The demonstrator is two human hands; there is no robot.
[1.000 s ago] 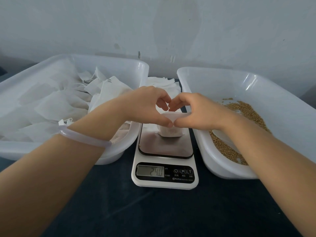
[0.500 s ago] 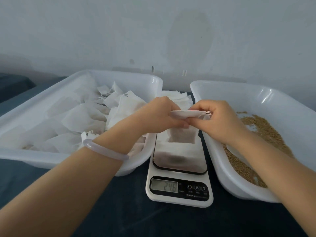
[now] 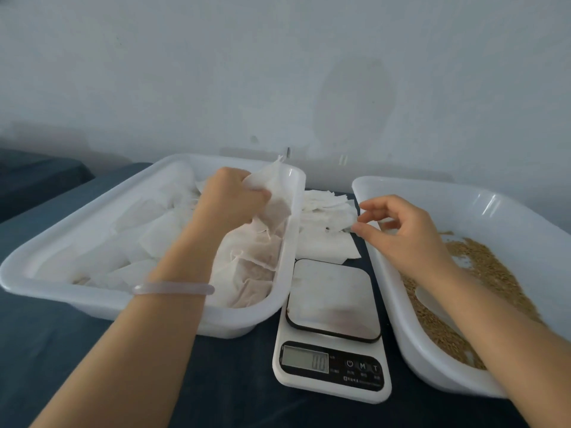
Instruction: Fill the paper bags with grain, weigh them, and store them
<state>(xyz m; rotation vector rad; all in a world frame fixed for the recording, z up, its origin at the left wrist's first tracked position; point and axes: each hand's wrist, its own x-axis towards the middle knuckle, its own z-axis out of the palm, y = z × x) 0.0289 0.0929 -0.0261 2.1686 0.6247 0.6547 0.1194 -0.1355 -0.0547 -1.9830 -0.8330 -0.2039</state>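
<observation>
Having left the scale [image 3: 332, 369], now reading zero, the bag [image 3: 275, 205] hangs gripped in the left hand [image 3: 230, 200] over the left tray's [image 3: 295, 180] far right corner. The right hand [image 3: 408, 230], fingers loosely parted and empty, nears the spare bags [image 3: 324, 211]: weighing looks done, storing underway.

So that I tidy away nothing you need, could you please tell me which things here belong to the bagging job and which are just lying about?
In use: filled bag, held by the left hand; storage tray; scale; stack of empty bags; grain tray with grain; right hand.

Lying about: bracelet on the left wrist; dark cloth underneath.
</observation>
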